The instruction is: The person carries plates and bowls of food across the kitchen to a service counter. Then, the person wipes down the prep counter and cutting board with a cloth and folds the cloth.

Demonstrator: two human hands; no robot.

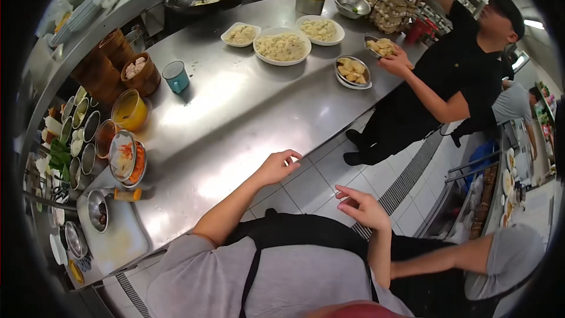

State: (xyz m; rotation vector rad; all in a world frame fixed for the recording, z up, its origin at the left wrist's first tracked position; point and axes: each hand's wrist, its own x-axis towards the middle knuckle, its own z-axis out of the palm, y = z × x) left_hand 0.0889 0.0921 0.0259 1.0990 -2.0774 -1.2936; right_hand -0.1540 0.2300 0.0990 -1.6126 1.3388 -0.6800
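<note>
My left hand (279, 168) is near the front edge of the steel counter (235, 115), fingers curved and apart, holding nothing. Over the tiled floor, further right, my right hand (364, 207) hangs with its fingers spread and nothing between them. Three white dishes of pale food stand on the counter's far part: a small one (241, 35), a large one (282, 46) and another (320, 29). A bowl of golden pieces (353, 71) sits nearer the right end. A blue-green cup (176, 76) is on the left part of the counter.
A co-worker in black (435, 82) stands at the right, holding a bowl of pieces (381, 46). At left are bamboo steamers (140, 75), a yellow liquid container (129, 111), a cutting board (120, 235) and a metal bowl (96, 211). Another person's forearm (441, 261) is at lower right.
</note>
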